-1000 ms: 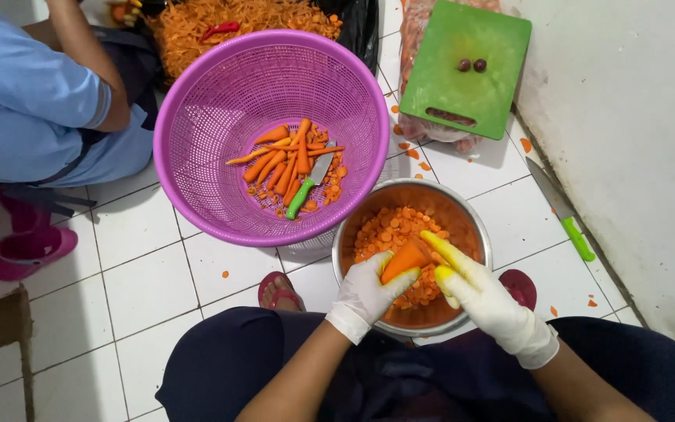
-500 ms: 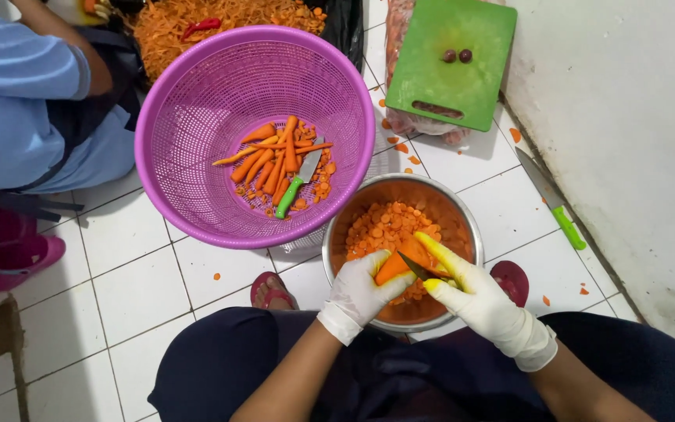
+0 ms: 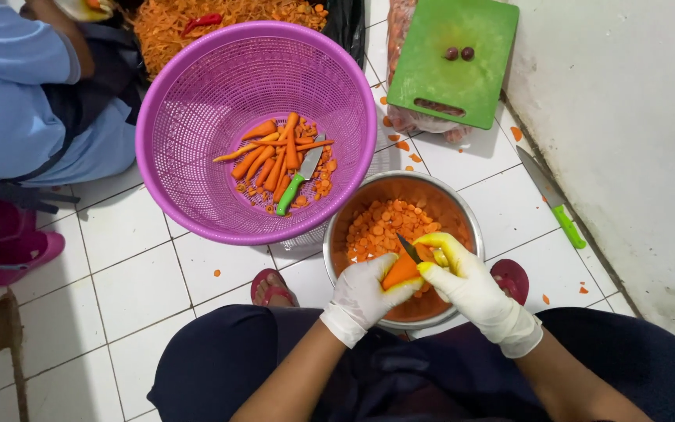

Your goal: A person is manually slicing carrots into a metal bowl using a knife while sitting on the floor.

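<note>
A white tiled floor (image 3: 138,285) beside a pale wall carries the work; the person sits low with a round steel bowl of orange carrot slices (image 3: 402,205) just in front of the knees. Over the near rim of that bowl the left hand (image 3: 365,293), in a white glove, is closed around a stubby orange carrot piece (image 3: 401,270), whose long axis runs roughly left to right, cut end toward the other hand. The right hand (image 3: 462,283), in a white glove stained yellow at the fingertips, is curled shut on a small dark-bladed paring knife (image 3: 409,248), its blade resting against the carrot's top. Both hands touch the carrot. Beyond, to the left, a purple plastic basket (image 3: 197,101) holds whole carrots (image 3: 271,160).
</note>
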